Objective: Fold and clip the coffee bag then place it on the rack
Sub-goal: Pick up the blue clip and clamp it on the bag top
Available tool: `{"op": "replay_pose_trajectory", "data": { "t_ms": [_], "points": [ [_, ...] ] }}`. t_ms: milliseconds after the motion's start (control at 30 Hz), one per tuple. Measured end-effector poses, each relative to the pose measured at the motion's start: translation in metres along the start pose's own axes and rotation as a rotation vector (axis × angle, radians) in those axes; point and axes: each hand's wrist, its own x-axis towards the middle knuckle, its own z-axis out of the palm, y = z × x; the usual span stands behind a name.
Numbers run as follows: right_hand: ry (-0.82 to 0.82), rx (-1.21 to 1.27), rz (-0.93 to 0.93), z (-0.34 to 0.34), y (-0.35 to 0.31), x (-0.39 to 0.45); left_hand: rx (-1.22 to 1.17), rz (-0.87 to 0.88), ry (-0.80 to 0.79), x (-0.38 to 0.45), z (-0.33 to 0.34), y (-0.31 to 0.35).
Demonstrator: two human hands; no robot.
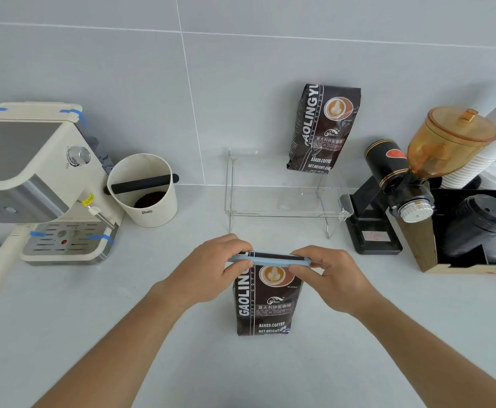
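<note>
A dark brown coffee bag (265,301) stands upright on the counter in front of me, its top folded over. A long light-blue clip (270,260) lies across the folded top. My left hand (211,269) pinches the clip's left end and my right hand (329,275) pinches its right end, thumbs in front of the bag. Behind it stands a clear acrylic rack (288,212), and a second identical coffee bag (323,128) rests on the rack's back right, leaning on the wall.
A cream espresso machine (34,178) and a white knock box (143,192) stand at the left. A black grinder with an amber hopper (411,178) and a black box of cup lids (476,231) stand at the right. Grey tiled wall behind.
</note>
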Motion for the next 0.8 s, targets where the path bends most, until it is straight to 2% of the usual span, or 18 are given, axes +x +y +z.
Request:
{"op": "replay_pose_trajectory", "data": {
  "t_ms": [233, 367, 500, 600, 800],
  "points": [
    [-0.015, 0.051, -0.008, 0.003, 0.001, 0.002, -0.113, -0.033, 0.049, -0.004, 0.0, -0.003],
    [-0.057, 0.132, 0.041, 0.0, 0.001, 0.003, -0.362, -0.207, 0.102, -0.009, 0.006, -0.011],
    [-0.065, 0.205, 0.069, -0.002, 0.003, 0.004, -0.604, -0.323, 0.013, -0.02, 0.016, -0.023],
    [-0.104, 0.23, 0.088, -0.002, 0.007, 0.005, -0.653, -0.383, -0.055, -0.026, 0.03, -0.028],
    [-0.201, 0.208, 0.169, 0.001, 0.025, 0.003, -0.734, -0.414, 0.007, -0.03, 0.048, -0.034]
  ]
}}
